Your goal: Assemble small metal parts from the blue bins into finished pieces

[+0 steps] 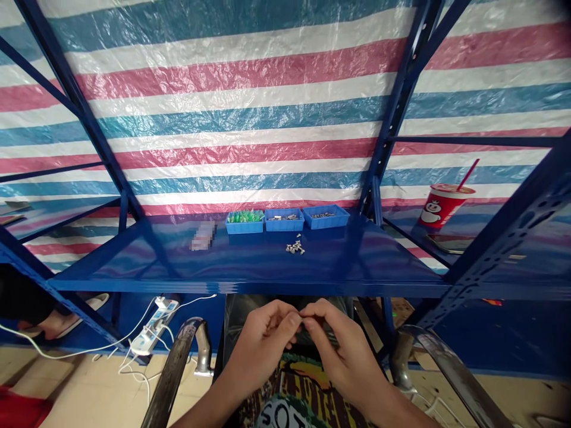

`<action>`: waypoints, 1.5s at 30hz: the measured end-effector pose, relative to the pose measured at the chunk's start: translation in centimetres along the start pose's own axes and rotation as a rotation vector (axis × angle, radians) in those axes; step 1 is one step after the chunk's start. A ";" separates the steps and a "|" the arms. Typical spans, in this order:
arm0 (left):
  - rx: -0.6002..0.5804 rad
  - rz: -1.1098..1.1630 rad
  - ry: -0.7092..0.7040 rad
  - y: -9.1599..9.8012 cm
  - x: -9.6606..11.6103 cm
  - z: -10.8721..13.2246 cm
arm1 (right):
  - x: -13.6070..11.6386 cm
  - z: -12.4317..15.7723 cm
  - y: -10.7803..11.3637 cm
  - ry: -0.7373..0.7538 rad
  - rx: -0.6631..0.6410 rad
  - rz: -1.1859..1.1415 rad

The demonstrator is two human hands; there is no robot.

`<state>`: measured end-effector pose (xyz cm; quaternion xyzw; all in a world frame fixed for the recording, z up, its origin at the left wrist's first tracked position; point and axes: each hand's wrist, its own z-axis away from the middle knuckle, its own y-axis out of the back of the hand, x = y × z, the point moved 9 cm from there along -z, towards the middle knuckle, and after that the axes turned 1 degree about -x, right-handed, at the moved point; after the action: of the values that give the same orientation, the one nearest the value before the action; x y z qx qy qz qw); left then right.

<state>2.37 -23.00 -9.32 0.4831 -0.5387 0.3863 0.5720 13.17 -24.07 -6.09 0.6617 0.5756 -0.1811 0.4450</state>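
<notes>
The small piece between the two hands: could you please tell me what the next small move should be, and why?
Probably lift the small piece up over the shelf. The left hand and right hand pinch it fingertip to fingertip below the shelf's front edge, where it is mostly hidden. The loose metal parts and the middle bin lie straight ahead.
</notes>
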 end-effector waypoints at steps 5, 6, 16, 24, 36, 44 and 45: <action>-0.004 0.069 0.009 0.0 0.6 -0.3 | -0.3 0.1 0.6 0.044 0.065 -0.025; 0.033 0.038 -0.055 0.3 1.3 -0.3 | 0.5 0.0 0.6 -0.046 0.056 -0.078; 0.184 -0.423 -0.563 0.5 6.3 1.3 | 1.2 -0.5 -0.2 -0.284 -0.120 -0.293; -0.033 0.045 -0.005 0.5 2.3 -0.5 | -3.0 -0.4 1.8 0.299 0.113 0.220; 0.111 -0.423 -0.631 0.0 8.1 1.7 | 1.0 -0.8 0.6 -0.259 -0.063 -0.342; -0.015 0.007 -0.077 0.4 3.7 -0.3 | -2.6 -0.8 2.1 0.151 0.075 0.047; -0.043 0.043 -0.033 0.2 3.4 -0.4 | -3.2 -0.8 2.0 0.214 0.081 0.078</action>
<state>2.68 -22.85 -5.89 0.4656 -0.5662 0.3789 0.5649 13.93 -25.27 -2.50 0.7165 0.5861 -0.1151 0.3604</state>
